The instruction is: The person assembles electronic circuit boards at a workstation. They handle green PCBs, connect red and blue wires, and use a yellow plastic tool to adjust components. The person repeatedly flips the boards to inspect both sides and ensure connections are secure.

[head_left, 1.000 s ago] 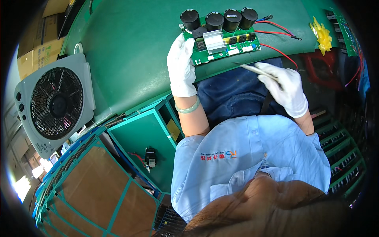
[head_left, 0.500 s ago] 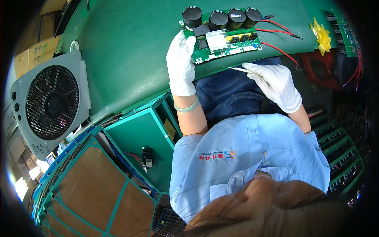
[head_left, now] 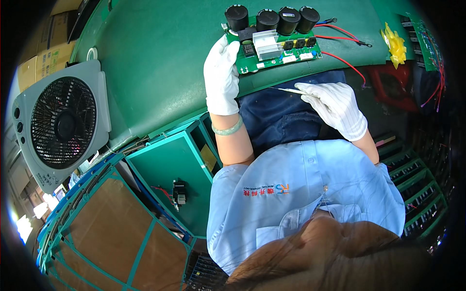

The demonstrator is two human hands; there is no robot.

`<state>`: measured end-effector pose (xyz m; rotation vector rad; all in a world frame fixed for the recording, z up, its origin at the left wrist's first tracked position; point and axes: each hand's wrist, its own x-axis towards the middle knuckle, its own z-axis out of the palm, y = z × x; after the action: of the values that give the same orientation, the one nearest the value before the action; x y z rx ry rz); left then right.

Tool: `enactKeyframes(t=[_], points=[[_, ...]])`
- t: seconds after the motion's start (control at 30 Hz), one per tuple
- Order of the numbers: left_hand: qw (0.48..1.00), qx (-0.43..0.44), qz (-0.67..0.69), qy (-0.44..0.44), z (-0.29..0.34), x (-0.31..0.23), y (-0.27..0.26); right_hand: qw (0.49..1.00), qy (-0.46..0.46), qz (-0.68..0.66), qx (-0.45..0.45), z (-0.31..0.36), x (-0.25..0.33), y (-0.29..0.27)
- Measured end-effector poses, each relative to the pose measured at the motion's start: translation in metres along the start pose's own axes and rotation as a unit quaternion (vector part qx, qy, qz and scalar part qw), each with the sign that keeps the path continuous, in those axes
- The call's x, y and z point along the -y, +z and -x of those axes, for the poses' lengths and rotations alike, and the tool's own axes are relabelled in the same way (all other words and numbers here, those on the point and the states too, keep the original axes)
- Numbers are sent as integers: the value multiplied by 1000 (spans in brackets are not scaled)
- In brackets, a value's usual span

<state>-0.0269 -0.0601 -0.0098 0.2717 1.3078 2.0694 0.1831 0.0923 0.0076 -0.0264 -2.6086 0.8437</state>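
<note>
Circuit board (head_left: 272, 60) over the near edge of the green bench (head_left: 160, 63), top centre of view; whether its underside rests on the bench, cannot tell. Four black cylinders (head_left: 267, 20) in a row along its far side, a silver metal block (head_left: 266, 46) nearer the middle. Red wires (head_left: 337, 38) run off its right side, two across the bench, one drooping past the bench edge.

Left hand (head_left: 221, 77), white glove, clamped on the board's left edge; pale green bangle (head_left: 228, 127) at the wrist. Right hand (head_left: 335, 104), gloved likewise, fingers closed round a thin pale tool (head_left: 293, 90), pointed end leftward, below the board and apart from it. Hands well apart.

Dark trousers (head_left: 284, 114) under the tool, light blue shirt (head_left: 301, 165) nearer the camera. Right along the bench: crumpled yellow piece (head_left: 395, 48), then a second board (head_left: 426, 43) with wires hanging. Red object below these, too dim to make out.

Left: grey box fan (head_left: 65, 121), cardboard boxes (head_left: 53, 58) behind. Below the bench, teal cabinet (head_left: 155, 162), small black part (head_left: 179, 193) lying on it; beside it a brown-panelled frame (head_left: 111, 213). Green slatted rack (head_left: 415, 186) at lower right.
</note>
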Motion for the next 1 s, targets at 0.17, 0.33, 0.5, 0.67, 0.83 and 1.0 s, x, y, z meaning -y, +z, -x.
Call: enactKeyframes(t=[0.17,0.33,0.5,0.67,0.83,1.0], points=[[1000,6,8,-7,1,-2,1,999,30,-33,11,4,-2,0],[1000,-12,-16,-4,1,1,-2,997,38,-61,-29,11,-7,3],[999,-27,-20,-14,0,4,-5,998,56,-2,-43,14,-11,3],[999,-40,-32,3,4,1,1,998,38,38,-24,25,-21,9],[991,-94,-82,47,10,2,9,997,47,55,34,31,-21,7],[966,-85,-242,31,7,5,14,995,46,56,68,39,-23,11]])
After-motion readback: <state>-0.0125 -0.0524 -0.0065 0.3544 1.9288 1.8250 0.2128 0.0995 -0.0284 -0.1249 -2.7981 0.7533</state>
